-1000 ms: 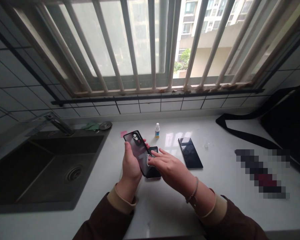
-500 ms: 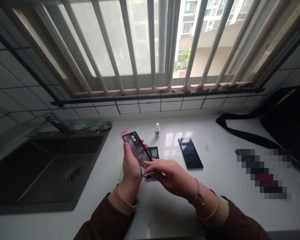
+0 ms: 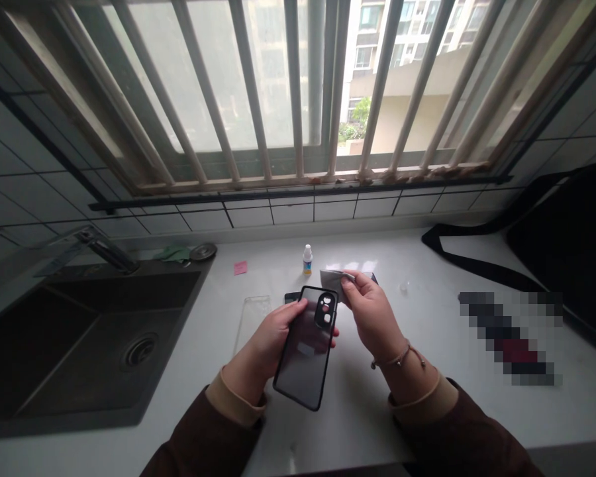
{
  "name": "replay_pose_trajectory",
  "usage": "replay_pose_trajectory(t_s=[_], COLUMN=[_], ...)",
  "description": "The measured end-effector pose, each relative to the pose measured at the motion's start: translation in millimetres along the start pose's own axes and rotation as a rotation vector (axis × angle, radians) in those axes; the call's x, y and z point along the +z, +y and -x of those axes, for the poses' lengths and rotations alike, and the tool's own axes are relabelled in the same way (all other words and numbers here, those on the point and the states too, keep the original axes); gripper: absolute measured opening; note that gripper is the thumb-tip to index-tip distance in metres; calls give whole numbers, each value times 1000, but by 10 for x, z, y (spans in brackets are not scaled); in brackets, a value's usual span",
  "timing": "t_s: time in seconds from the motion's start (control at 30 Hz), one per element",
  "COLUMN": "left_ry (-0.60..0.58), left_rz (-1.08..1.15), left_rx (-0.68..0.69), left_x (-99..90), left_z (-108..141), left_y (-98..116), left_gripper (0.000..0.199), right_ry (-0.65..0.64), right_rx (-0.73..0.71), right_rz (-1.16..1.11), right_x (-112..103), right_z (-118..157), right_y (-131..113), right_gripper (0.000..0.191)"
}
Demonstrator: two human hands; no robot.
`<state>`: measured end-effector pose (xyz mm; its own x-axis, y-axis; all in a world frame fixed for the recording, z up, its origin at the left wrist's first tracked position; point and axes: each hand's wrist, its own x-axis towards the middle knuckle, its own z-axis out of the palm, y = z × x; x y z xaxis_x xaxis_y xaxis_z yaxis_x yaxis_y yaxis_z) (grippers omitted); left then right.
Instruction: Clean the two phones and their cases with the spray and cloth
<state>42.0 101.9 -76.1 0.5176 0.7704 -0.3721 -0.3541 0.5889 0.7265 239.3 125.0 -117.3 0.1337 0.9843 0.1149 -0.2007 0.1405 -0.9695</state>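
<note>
Here, beside the sink (image 3: 79,351), the left hand (image 3: 273,344) clasps a phone case (image 3: 302,377), the right hand (image 3: 372,318) pinches a wipe (image 3: 334,278).

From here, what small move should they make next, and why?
Probably lower the wipe pinched in the right hand onto the phone case held in the left hand, then wipe around the camera cutout. The case is held up off the counter with that face open to reach, and the wipe is just above it.

pass: over steel sink (image 3: 79,358) | in way: clear phone case (image 3: 251,322), window bars (image 3: 293,86)
</note>
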Motion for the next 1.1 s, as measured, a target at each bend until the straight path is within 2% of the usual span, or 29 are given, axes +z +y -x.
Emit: replay_pose_trajectory(t_s=[0.07,0.13,0.37,0.6,0.73,0.93,1.1], left_ry=[-70,-89,-3,161,197,270,359], left_rz=[-80,-124,-195,-105,-82,20,137], left_rx=[-60,-91,42,93,85,79,67], left_x=[-20,-40,-64,-56,-72,-90,-62], left_z=[29,34,-52,-89,-107,-158,-176], left_y=[-26,-38,-39,-6,-9,-35,-29], left_gripper=[33,30,26,25,22,22,16], right_ry=[-154,-257,-284,-162,-168,-136,-201], right_rx=[76,125,113,-26,-183,-443,-570], right_rz=[-82,-153,-226,-151,18,408,511], right_x=[40,81,99,92,103,99,135], right_z=[37,78,101,92,148,212,218], right_y=[-58,-118,-121,-16,-46,-100,-108], right_gripper=[31,28,26,29,25,20,24])
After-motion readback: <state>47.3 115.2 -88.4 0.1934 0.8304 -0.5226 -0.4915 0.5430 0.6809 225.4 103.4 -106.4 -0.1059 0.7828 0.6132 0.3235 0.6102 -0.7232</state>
